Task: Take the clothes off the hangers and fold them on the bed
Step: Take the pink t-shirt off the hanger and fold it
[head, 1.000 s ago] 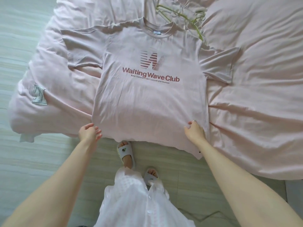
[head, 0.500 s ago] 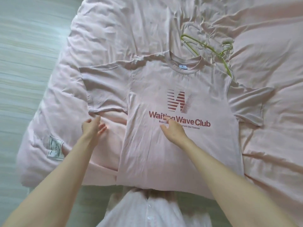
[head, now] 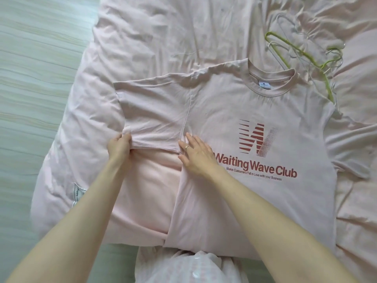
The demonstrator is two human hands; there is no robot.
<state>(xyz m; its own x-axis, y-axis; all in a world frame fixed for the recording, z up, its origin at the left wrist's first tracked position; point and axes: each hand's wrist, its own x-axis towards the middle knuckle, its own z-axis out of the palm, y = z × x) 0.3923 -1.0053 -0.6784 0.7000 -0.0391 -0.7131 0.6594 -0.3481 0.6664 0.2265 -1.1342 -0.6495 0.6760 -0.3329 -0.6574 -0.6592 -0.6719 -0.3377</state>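
One soft, light T-shirt point(head: 234, 123) spread flat on the bed point(head: 163, 33), sleeve hem pinched by left hand point(head: 119, 145), right hand point(head: 196, 155) flat-fingered beside the armpit seam; limp, crease-prone, best gripped at seams

Matt cotton-like T-shirt point(head: 234, 111), wire hangers point(head: 302, 52)

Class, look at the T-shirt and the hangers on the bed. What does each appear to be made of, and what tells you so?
T-shirt: soft matte knit, probably cotton jersey; it creases easily and has a ribbed collar.
Hangers: thin bent wire, likely metal; one looks coated green, the others pale or silvery with a slight sheen.
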